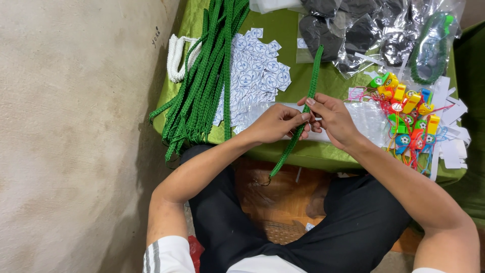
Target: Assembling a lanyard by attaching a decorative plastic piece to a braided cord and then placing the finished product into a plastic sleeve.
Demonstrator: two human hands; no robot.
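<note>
A single green braided cord (pixel 315 68) runs from the green-covered table (pixel 288 40) down past its front edge toward my lap. Both hands pinch it near its middle. My left hand (pixel 275 123) grips it from the left with fingers curled. My right hand (pixel 331 117) holds it from the right, thumb and forefinger on the cord. The lower end of the cord hangs free over my knees.
A thick bundle of green cords (pixel 202 81) lies at the table's left, beside a pile of small round-printed paper tags (pixel 257 71) and a white cord (pixel 177 55). Colourful plastic whistles (pixel 411 119) sit at right with white paper strips. Clear bags of dark items (pixel 353 30) lie behind.
</note>
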